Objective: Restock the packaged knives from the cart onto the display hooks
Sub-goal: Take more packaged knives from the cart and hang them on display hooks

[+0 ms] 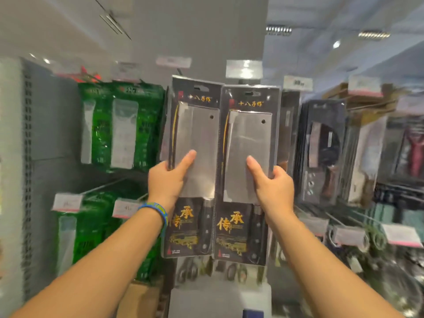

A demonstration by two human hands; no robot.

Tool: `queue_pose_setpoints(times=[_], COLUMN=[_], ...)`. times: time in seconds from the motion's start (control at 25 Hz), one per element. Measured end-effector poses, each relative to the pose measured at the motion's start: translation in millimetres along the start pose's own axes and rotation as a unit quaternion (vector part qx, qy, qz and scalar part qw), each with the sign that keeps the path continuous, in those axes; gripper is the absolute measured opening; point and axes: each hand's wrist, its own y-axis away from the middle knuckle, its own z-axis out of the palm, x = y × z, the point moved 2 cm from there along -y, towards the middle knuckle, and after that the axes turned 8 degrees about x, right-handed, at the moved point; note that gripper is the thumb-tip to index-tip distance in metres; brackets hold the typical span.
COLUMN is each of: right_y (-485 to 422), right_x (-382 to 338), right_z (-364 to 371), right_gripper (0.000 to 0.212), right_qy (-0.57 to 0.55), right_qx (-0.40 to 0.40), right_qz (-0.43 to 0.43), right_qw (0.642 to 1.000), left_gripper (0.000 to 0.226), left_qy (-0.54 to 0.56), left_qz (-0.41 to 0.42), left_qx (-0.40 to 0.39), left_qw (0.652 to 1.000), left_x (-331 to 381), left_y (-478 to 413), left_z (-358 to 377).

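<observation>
Two black packaged cleavers are held up side by side in front of the display. My left hand [168, 180] grips the left packaged knife [195, 143] by its left edge, thumb across the blade window. My right hand [271, 184] grips the right packaged knife [249, 145] by its right edge in the same way. Each pack has a hang slot at the top and gold lettering at the bottom. A display hook [180, 71] shows just above the left pack, under a price tag [244, 68]. The cart is not in view.
Green packaged knives [121, 125] hang to the left, with more below [91, 226]. Dark packaged knives [321, 148] hang on hooks to the right. Price tags line the hook ends. Scissors [190, 270] hang below the two packs. A perforated grey panel [13, 157] stands at far left.
</observation>
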Motion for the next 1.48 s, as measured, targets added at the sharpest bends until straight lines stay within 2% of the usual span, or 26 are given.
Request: queue_pose_setpoints(times=[0.16, 0.32, 0.48, 0.64, 0.84, 0.96, 1.12, 1.32, 1.4, 1.48], right_y=[-49.5, -84.9, -103.2, -109.2, -115.1, -113.8, -108.3, -111.1, -113.4, -116.2], right_x=[20.3, 44.6, 44.1, 37.9, 30.9, 31.3, 34.3, 26.3, 23.1, 21.2], right_z=[-8.4, -17.5, -23.1, -27.5, -34.9, -34.1, -31.5, -41.6, -46.5, -49.1], right_gripper=[0.056, 0.08, 0.084, 0.093, 0.101, 0.091, 0.085, 0.078, 0.084, 0.089], right_qy=[-0.009, 0.014, 0.009, 0.045, 0.07, 0.093, 0.133, 0.137, 0.141, 0.13], right_qx=[0.017, -0.017, -0.007, 0.02, 0.059, 0.068, 0.067, 0.108, 0.131, 0.152], right_qz=[-0.019, 0.022, -0.001, -0.01, -0.005, 0.002, 0.001, -0.045, -0.053, -0.038], right_qw=[1.0, 1.0, 1.0, 0.999, 0.996, 0.993, 0.989, 0.984, 0.98, 0.979], left_gripper=[0.071, 0.066, 0.055, 0.067, 0.059, 0.056, 0.055, 0.069, 0.066, 0.075], left_qy=[-0.028, -0.062, -0.069, -0.053, 0.029, 0.06, 0.047, -0.016, -0.022, -0.023], left_qz=[0.035, 0.066, 0.118, 0.112, 0.12, 0.099, 0.075, 0.076, 0.077, 0.081], left_qx=[-0.013, -0.012, -0.035, -0.068, -0.129, -0.151, -0.159, -0.177, -0.178, -0.161], left_qw=[0.999, 0.996, 0.99, 0.99, 0.984, 0.982, 0.983, 0.981, 0.981, 0.983], left_x=[-5.7, -16.9, -16.3, -21.1, -20.9, -33.1, -45.3, -51.9, -51.3, -48.2], left_y=[1.0, -1.8, -10.0, -22.4, -36.2, -43.3, -46.0, -52.8, -50.7, -49.4], left_z=[45.8, 77.4, 101.9, 121.9, 138.3, 140.6, 142.5, 143.1, 142.2, 136.4])
